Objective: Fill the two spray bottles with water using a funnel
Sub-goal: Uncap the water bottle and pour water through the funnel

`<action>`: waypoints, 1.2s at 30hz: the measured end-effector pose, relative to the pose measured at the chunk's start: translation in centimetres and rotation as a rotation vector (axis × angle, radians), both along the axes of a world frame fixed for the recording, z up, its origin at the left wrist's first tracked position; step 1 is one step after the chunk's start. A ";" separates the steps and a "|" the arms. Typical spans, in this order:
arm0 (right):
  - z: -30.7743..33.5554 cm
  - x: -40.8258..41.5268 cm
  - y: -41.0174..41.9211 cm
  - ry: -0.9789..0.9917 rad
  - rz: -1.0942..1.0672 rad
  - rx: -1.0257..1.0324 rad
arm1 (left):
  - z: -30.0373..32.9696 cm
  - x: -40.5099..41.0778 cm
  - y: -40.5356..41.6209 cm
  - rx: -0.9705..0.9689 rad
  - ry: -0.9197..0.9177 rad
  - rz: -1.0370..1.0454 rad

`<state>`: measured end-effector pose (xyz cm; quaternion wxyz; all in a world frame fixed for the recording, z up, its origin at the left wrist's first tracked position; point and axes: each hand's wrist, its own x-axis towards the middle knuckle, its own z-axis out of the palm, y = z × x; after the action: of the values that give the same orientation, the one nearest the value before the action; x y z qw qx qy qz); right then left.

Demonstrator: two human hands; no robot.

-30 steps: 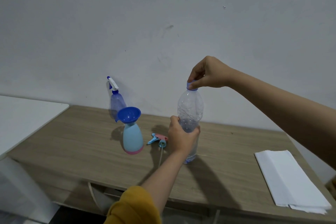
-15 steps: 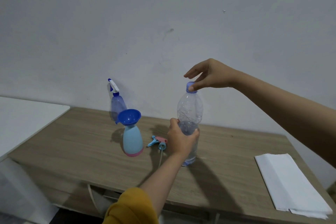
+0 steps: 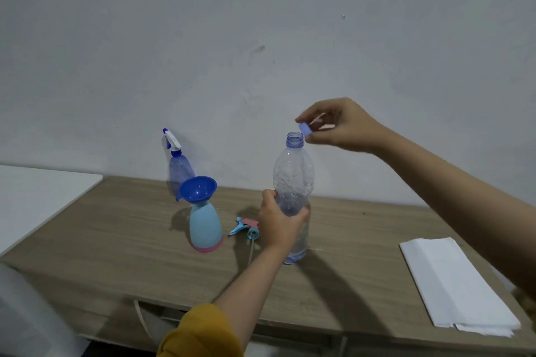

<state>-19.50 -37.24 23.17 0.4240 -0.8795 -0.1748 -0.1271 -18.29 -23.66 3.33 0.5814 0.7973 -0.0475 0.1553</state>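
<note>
A clear plastic water bottle (image 3: 293, 177) stands upright on the wooden table (image 3: 116, 235), its mouth uncovered. My left hand (image 3: 280, 222) grips its lower body. My right hand (image 3: 339, 124) holds the bottle's blue cap (image 3: 305, 128) just above and right of the mouth. To the left stands a light-blue spray bottle (image 3: 205, 229) with a pink base and a blue funnel (image 3: 197, 189) in its neck. Its blue-and-pink spray head (image 3: 245, 226) lies on the table beside it. A translucent purple spray bottle (image 3: 178, 166) with its trigger head on stands by the wall.
A folded stack of white paper towels (image 3: 455, 284) lies at the table's right end. A white surface (image 3: 34, 197) adjoins the table on the left. A plain wall (image 3: 261, 38) rises behind the table.
My right hand has lifted the cap off the water bottle and moved it up and to the right. My left hand keeps its grip on the bottle.
</note>
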 end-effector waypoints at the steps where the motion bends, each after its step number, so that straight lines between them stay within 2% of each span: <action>1: -1.5 -0.8 -0.5 0.008 -0.029 0.056 | 0.0 0.0 0.0 -0.004 -0.001 -0.004; 7: -16.0 -4.8 -3.8 0.057 -0.360 0.289 | -0.5 -0.3 -0.3 -0.048 -0.036 0.041; 12: -26.9 -7.9 -3.5 0.147 -0.586 0.283 | -0.6 -0.3 -0.4 -0.060 -0.067 0.045; 15: -31.1 -9.1 -3.2 0.202 -0.693 0.237 | -0.9 -0.1 -0.4 -0.044 -0.080 0.052; 18: -33.6 -9.6 -3.1 0.174 -0.752 0.131 | -1.0 -0.1 -0.4 -0.039 -0.101 0.055; 21: -34.5 -9.4 -3.0 0.154 -0.747 0.091 | -1.1 0.0 -0.4 -0.040 -0.114 0.061; 25: -33.3 -8.9 -2.3 0.090 -0.768 0.168 | -1.2 0.0 -0.4 -0.061 -0.113 0.044; 32: -23.8 -4.5 0.9 -0.262 -0.572 0.365 | -1.7 -0.5 1.1 -0.060 -0.039 -0.067; 36: -19.8 -1.1 2.4 -0.347 -0.402 0.345 | -1.2 -1.5 4.0 0.036 -0.179 0.023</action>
<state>-20.62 -34.79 3.39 0.4972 -0.7767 -0.0433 -0.3842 -19.84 -19.67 2.17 0.5586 0.7910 -0.0927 0.2318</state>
